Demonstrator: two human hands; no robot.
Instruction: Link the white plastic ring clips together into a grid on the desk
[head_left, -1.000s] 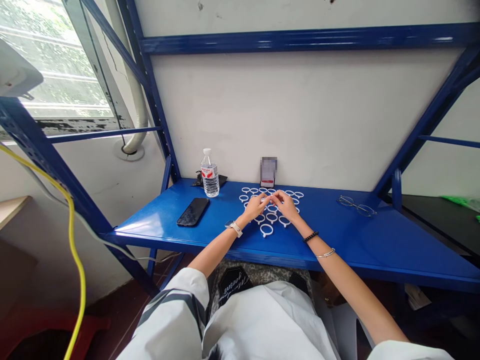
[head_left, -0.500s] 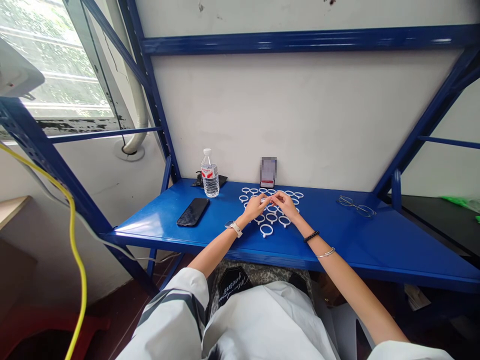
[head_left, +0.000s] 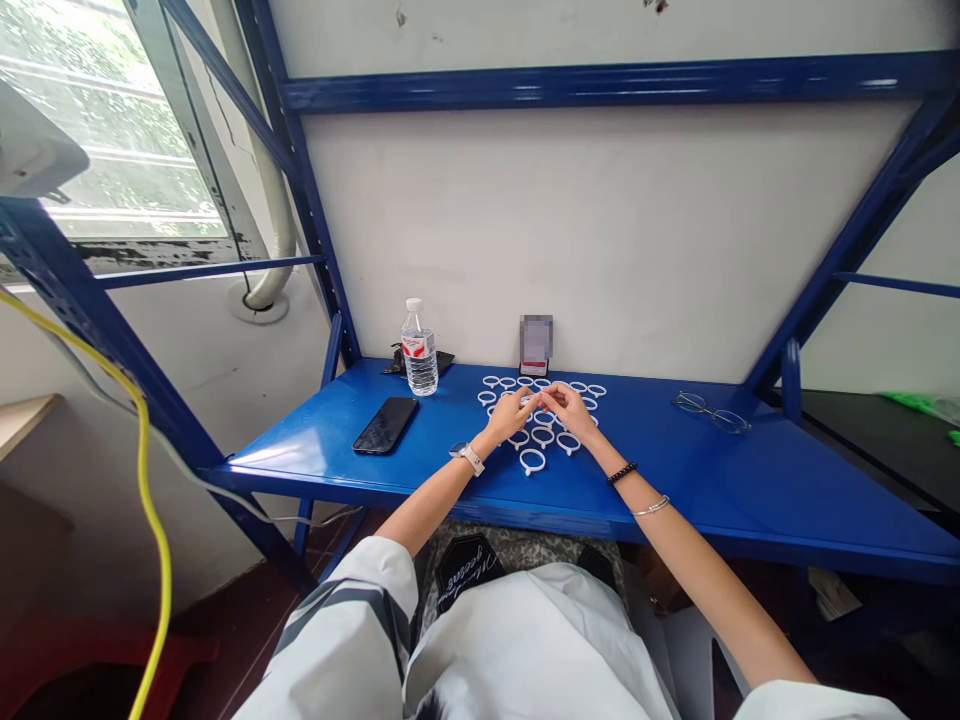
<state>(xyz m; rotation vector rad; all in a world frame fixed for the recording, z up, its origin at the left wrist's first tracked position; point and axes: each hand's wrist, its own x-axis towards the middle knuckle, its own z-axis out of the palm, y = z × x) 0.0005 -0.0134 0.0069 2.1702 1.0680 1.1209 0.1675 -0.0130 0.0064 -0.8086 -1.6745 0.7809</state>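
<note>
Several white rings, each with a small tab on its edge, lie spread on the blue table point(head_left: 645, 450). The nearest white ring point(head_left: 532, 472) rests toward the front of the group. Over the middle of the rings, my left hand point(head_left: 508, 415) and my right hand point(head_left: 570, 407) meet at the fingertips. Both are closed in a pinch. Whatever is between the fingers is too small and covered to make out. Some rings are partly hidden under the hands.
A clear water bottle point(head_left: 421, 352) stands at the back left, with a black phone point(head_left: 386, 425) lying in front of it. Behind the rings, a small upright card point(head_left: 535, 345) leans by the wall. Glasses point(head_left: 711, 411) lie on the right. Blue frame posts flank the table.
</note>
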